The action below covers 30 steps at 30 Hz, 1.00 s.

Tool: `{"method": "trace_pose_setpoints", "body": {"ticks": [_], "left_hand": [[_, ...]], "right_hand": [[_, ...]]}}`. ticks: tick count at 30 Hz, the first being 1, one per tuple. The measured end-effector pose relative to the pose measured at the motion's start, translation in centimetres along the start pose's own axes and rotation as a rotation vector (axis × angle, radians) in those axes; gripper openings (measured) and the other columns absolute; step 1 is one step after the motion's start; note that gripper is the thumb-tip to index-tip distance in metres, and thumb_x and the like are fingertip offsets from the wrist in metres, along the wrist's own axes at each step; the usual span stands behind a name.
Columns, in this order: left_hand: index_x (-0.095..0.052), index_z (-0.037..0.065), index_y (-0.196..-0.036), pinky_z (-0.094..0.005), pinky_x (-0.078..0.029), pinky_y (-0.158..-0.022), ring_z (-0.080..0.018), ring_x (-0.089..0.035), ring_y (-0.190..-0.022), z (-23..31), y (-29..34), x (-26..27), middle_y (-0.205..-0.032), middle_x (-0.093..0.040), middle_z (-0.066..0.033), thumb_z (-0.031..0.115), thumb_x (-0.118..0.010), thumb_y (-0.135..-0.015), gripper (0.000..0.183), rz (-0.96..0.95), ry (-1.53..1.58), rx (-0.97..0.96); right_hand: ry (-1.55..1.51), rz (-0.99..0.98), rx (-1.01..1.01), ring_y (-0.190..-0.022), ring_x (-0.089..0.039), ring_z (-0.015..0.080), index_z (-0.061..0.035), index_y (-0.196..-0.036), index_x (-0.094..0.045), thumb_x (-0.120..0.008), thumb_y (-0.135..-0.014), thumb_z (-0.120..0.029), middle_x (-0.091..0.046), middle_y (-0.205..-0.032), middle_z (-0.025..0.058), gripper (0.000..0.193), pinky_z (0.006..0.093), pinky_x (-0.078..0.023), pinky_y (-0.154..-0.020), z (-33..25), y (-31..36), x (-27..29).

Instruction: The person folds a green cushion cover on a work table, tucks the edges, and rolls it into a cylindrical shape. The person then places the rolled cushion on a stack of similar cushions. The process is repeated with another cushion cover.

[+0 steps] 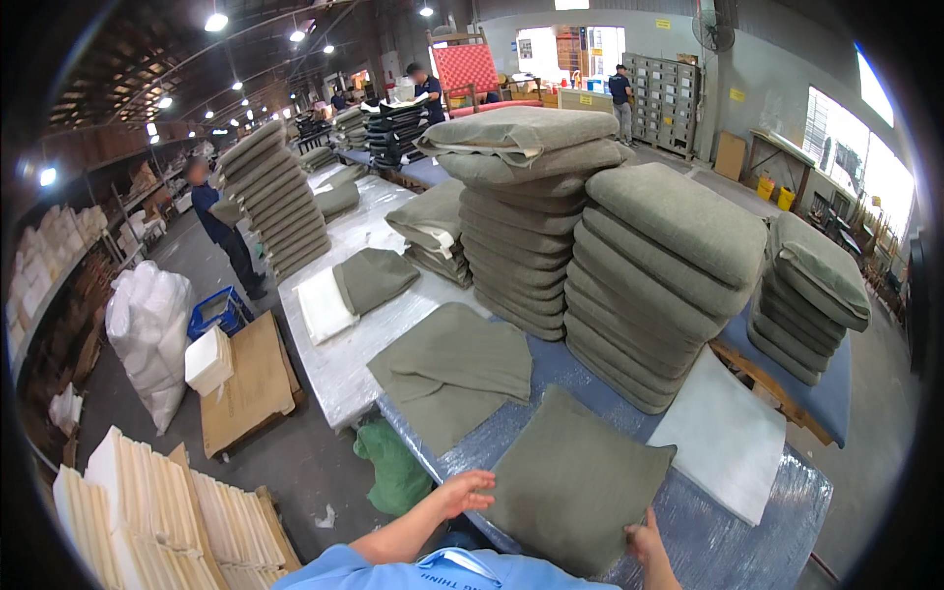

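Note:
A square olive-grey cushion [580, 477] lies in front of me on the plastic-wrapped blue table. At its left edge is my left hand [467, 495], palm turned toward it, fingers stretched and apart. My right hand [646, 541] is at the lower right edge, with thumb and fingers closed on the fabric there. Just beyond, to the left, a loose olive-grey fabric cover [452, 364] lies spread and partly folded. A flat white foam pad [723, 433] rests on the table to the right of the cushion.
Tall stacks of olive-grey cushions [526, 226] [659, 265] stand at the table's far side. A half-covered white pad [329, 300] lies on the white table. Left on the floor are white foam stacks [147, 511], cardboard [246, 393] and a blue crate [218, 313]. A co-worker [221, 221] stands left.

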<state>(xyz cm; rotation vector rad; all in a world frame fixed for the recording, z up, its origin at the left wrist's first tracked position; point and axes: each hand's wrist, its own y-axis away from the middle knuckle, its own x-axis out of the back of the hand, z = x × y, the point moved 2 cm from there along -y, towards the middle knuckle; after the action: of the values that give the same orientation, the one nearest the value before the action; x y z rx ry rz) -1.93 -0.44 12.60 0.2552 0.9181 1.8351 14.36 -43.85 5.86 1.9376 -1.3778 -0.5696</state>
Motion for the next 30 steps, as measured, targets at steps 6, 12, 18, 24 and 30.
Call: {"method": "trace_pose_setpoints", "body": {"ticks": [6, 12, 18, 24, 30], "left_hand": [[-0.061, 0.010, -0.144, -0.0449, -0.061, -0.094, -0.0300, -0.073, -0.113, 5.9, -1.3, 9.9, -0.138, -0.069, -0.0124, 0.036, -0.068, -0.106, 0.046, -0.037, 0.062, -0.103], [-0.054, 0.011, -0.149, -0.0418, -0.061, -0.092, -0.0287, -0.073, -0.113, 27.4, -7.9, 16.3, -0.138, -0.068, -0.0154, 0.043, -0.067, -0.106, 0.055, -0.162, 0.086, -0.476], [-0.025, 0.006, -0.166, -0.0580, -0.052, -0.108, -0.0439, -0.063, -0.129, 53.2, -11.6, 11.7, -0.155, -0.052, -0.0289, 0.059, -0.067, -0.102, 0.094, -0.465, 0.262, -0.606], [-0.046, 0.009, -0.156, -0.0657, -0.045, -0.112, -0.0391, -0.055, -0.138, 66.5, -14.7, 6.8, -0.151, -0.057, -0.0188, 0.060, -0.085, -0.087, 0.094, -0.513, 0.451, -0.505], [-0.056, 0.010, -0.145, -0.0565, -0.054, -0.105, -0.0321, -0.061, -0.129, 68.1, -17.7, 5.4, -0.142, -0.062, -0.0112, 0.025, -0.083, -0.090, 0.063, -0.555, 0.728, -0.482]], "right_hand": [[0.203, 0.059, 0.228, -0.104, -0.074, 0.0278, -0.0048, -0.167, -0.032, -0.073, -0.102, -0.026, -0.069, -0.134, 0.0192, 0.080, 0.0385, -0.059, -0.070, -10.9, -2.0, -3.8], [-0.166, -0.287, 0.784, -0.091, -0.076, 0.0263, -0.0075, -0.165, -0.032, -0.064, -0.108, -0.039, -0.074, -0.119, 0.0159, 0.073, 0.0382, -0.063, -0.073, -40.4, 6.3, -17.2], [-0.142, -0.110, 0.848, -0.091, -0.073, 0.0288, -0.0018, -0.166, -0.021, -0.063, -0.096, -0.076, -0.073, -0.111, 0.0166, 0.110, 0.0378, -0.061, -0.070, -64.1, 8.1, -31.4], [-0.240, -0.068, 0.596, -0.092, -0.073, 0.0245, -0.0015, -0.144, -0.058, -0.066, -0.086, -0.086, -0.074, -0.109, 0.0121, 0.103, 0.0377, -0.058, -0.075, -74.0, 4.4, -35.8], [-0.147, 0.039, 0.686, -0.102, -0.076, 0.0287, 0.0005, -0.133, -0.067, -0.076, -0.094, -0.057, -0.076, -0.121, 0.0175, 0.070, 0.0439, -0.063, -0.089, -76.5, 2.5, -38.0]]}}
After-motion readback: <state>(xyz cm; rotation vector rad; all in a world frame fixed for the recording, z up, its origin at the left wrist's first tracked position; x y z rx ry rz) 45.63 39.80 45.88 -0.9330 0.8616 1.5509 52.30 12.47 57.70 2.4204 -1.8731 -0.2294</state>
